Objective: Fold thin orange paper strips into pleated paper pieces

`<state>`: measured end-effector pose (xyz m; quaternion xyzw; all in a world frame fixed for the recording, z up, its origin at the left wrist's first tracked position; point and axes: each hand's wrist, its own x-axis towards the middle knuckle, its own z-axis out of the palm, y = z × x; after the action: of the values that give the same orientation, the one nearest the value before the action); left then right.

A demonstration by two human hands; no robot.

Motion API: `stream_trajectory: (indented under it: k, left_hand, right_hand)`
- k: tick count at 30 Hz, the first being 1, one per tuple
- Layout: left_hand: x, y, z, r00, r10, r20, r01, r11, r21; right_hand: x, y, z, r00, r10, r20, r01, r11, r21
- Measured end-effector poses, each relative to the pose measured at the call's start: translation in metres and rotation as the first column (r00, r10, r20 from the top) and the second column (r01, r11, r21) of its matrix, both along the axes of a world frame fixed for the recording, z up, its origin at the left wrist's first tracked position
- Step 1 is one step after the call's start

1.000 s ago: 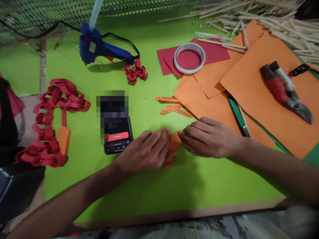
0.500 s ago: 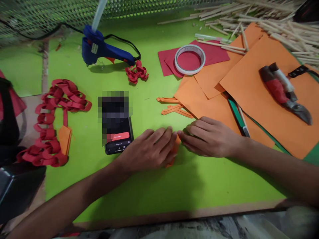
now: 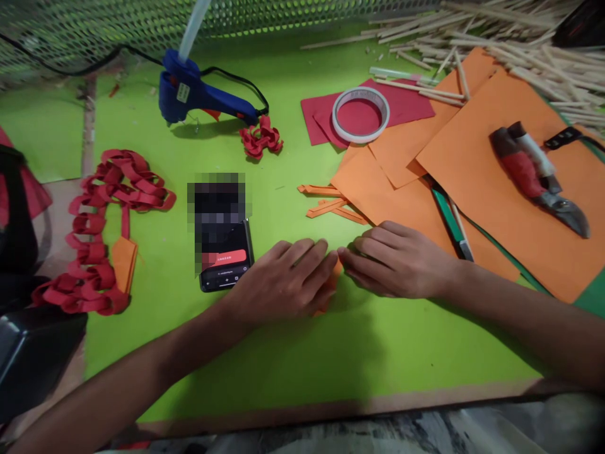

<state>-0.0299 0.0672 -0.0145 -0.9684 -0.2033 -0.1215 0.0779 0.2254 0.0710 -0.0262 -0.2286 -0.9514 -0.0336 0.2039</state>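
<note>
On the green tabletop, my left hand (image 3: 288, 277) is closed over a small piece of orange paper (image 3: 326, 297), most of which lies hidden beneath its fingers. My right hand (image 3: 392, 260) meets it from the right, fingertips pinched together at the upper edge of the same paper. Just above the hands lie several folded orange paper strips (image 3: 328, 206). Left of my left hand is a phone (image 3: 227, 271) with a lit screen, partly blurred out.
A red paper chain (image 3: 89, 252) with an orange paper piece (image 3: 124, 261) lies at left. Behind stand a blue glue gun (image 3: 198, 94), a red paper curl (image 3: 261, 137) and a tape roll (image 3: 336, 120). Orange sheets (image 3: 477, 145), pruning shears (image 3: 534, 167), a green cutter (image 3: 449, 217) and sticks (image 3: 520, 38) fill the right.
Both hands hold almost the same place on the orange paper, with only a tiny shift of the left fingers. The view has moved very slightly.
</note>
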Motion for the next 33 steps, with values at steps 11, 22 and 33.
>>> stream_trajectory:
  k: [11, 22, 33]
  left_hand:
    - [0.003, -0.003, 0.001, 1.000, 0.019, -0.022, -0.019, 1.000, 0.018]
    - [-0.008, 0.003, 0.009, 0.999, 0.034, 0.024, -0.029, 0.982, -0.188]
    - [-0.008, -0.006, 0.014, 0.998, 0.027, 0.051, -0.019, 0.989, -0.149]
  right_hand:
    - [0.001, -0.001, -0.003, 1.000, -0.004, 0.004, 0.004, 0.999, 0.034]
    - [0.001, -0.001, -0.002, 0.998, -0.051, -0.031, 0.053, 0.995, 0.088]
    - [0.000, -0.005, 0.001, 0.994, -0.104, -0.046, 0.110, 0.982, 0.155]
